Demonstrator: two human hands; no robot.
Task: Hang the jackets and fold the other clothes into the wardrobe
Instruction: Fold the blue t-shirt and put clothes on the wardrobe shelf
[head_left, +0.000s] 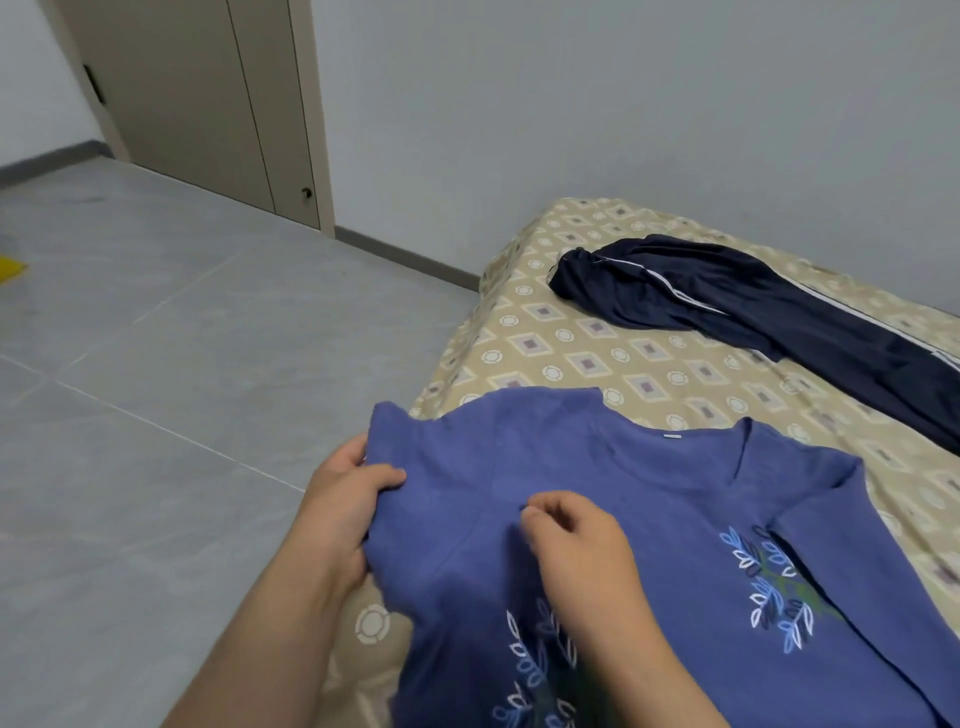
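Observation:
A blue shirt (649, 499) with a leaf print lies spread on the bed (597, 338), collar toward the wall. My left hand (340, 499) grips its left sleeve and shoulder edge, thumb on top of the cloth. Near the middle of the shirt's chest my right hand (576, 540) pinches a small fold of the fabric between curled fingers. Dark navy track pants (727, 306) with white side stripes lie crumpled farther back on the bed, apart from the shirt.
The bed has a beige patterned sheet and its left edge drops to a grey tiled floor (156, 364). A beige door (208, 104) stands in the far wall. A yellow object (10, 270) shows at the left edge.

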